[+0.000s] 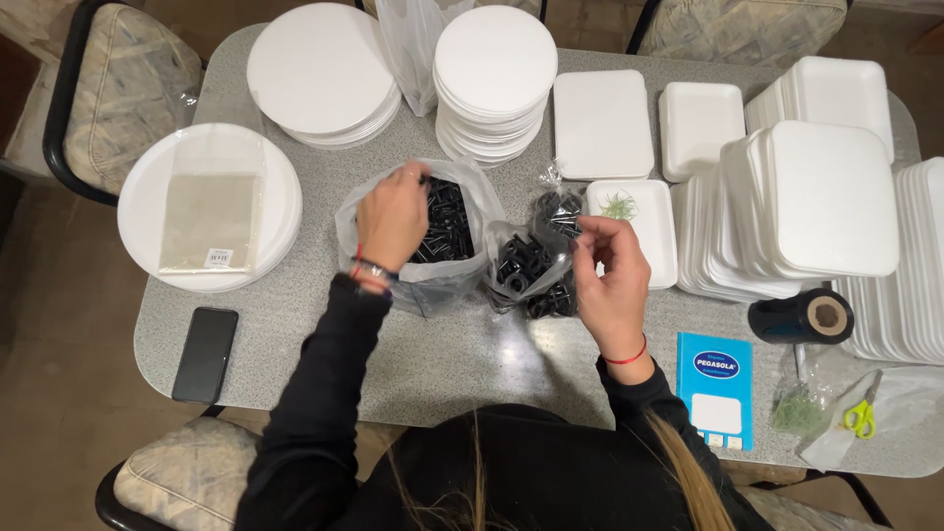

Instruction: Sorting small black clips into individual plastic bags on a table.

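Bag — between both hands.

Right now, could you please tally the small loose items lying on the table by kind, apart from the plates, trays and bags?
Phone: 1
Tape roll: 1
Scissors: 1
Blue booklet: 1
Total: 4

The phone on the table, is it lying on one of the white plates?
No, the phone lies flat on the bare grey table, apart from the plates above it.
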